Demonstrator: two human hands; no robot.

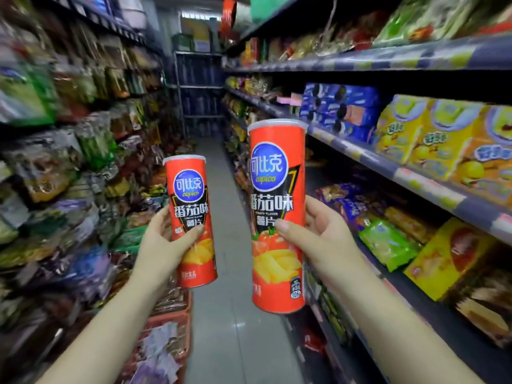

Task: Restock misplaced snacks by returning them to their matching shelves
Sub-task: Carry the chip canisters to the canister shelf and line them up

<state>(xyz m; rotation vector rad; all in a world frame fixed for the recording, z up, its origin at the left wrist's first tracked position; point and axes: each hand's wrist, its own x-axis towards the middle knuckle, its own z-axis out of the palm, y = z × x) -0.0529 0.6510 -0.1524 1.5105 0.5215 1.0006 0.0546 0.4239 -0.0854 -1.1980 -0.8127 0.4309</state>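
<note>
Two red tomato-flavour crisp cans are held upright in front of me in a shop aisle. My left hand (163, 245) grips the smaller can (191, 217) round its lower half, thumb across the front. My right hand (318, 239) grips the larger can (277, 189) near its middle, thumb on the label. Both cans have clear plastic lids and a blue round logo. The cans are apart, with the aisle floor showing between them.
Shelves on the left (69, 162) hold several bagged snacks, blurred. Shelves on the right (415, 173) carry blue biscuit packs (340, 109), yellow boxes (432, 134) and green packets (388, 242). A red basket (169, 322) with packets stands low left. The grey tiled floor (230, 314) runs to a far rack.
</note>
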